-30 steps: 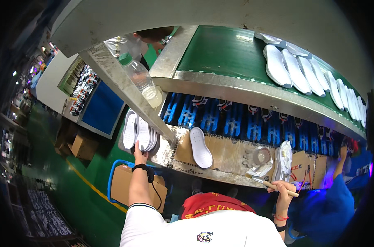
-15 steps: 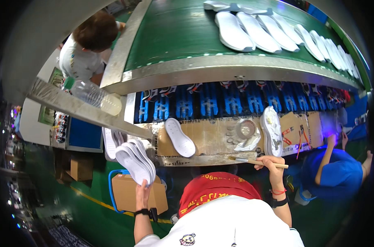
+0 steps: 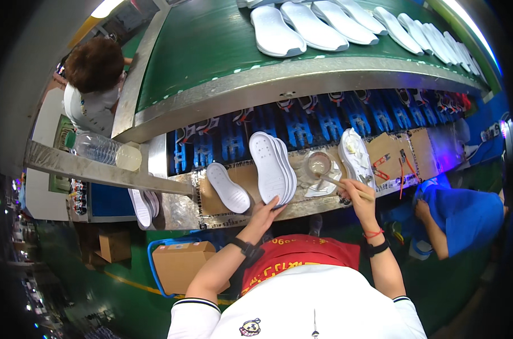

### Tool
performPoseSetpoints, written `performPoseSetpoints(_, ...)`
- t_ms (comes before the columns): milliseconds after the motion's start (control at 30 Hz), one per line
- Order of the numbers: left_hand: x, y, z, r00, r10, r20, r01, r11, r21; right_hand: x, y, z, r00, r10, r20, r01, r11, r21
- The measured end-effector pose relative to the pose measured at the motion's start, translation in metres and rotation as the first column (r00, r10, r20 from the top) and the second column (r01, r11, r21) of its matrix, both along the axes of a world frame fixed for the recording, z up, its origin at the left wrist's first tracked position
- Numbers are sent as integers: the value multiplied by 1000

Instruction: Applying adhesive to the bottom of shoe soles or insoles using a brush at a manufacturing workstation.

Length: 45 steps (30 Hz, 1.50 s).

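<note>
My left hand [image 3: 263,216] grips the heel end of a stack of several white shoe soles [image 3: 270,169], held tilted above the cardboard-covered ledge. A single white sole [image 3: 228,189] lies just left of it, its holed inner face up. In my right hand [image 3: 360,199] is a paintbrush [image 3: 332,181] with a wooden handle; its bristle end reaches down to a small round cup [image 3: 308,168]. Crumpled whitish material [image 3: 324,189] lies around the cup. Beyond my right hand, another sole [image 3: 350,151] carries pale scraps.
A raised green conveyor [image 3: 211,62] bears rows of white soles [image 3: 313,28]. Beneath it, shoe uppers stand on blue racks [image 3: 234,141]. Orange-handled pliers [image 3: 382,160] rest on cardboard. A plastic bottle [image 3: 101,150] stands left. Co-workers [image 3: 92,73] are at left and right [image 3: 465,217].
My left hand has brought the stack of soles from the left of the ledge to above its middle. The paintbrush has swung from flat along the front edge to the cup.
</note>
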<state>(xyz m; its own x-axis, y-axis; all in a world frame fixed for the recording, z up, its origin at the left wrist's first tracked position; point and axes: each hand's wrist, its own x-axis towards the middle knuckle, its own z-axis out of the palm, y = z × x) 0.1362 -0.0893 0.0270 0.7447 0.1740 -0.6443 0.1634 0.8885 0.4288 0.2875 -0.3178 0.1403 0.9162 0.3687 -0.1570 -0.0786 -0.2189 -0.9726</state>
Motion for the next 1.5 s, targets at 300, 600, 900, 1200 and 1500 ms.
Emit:
performPoseSetpoints(300,-10,5,18,936,-229,-268,283,941,183,38,21,-52,990,77,119,-50,976,-212)
performPoseSetpoints(600,-82,99,-55,721,380,-579,506,283,815,48,26,-69,980,130,152,-76,945,-320)
performPoseSetpoints(900,-91,119,-36,956,115,-269,4,915,404,43,24,-43,991,77,113,-42,957,-288)
performPoseSetpoints(1200,-50,67,106,999,1,54,-25,892,452,46,12,-39,1000,11,11,-8,979,-205)
performPoseSetpoints(1500,8,19,155,974,10,227,-175,672,720,6,4,69,999,21,28,-23,997,80)
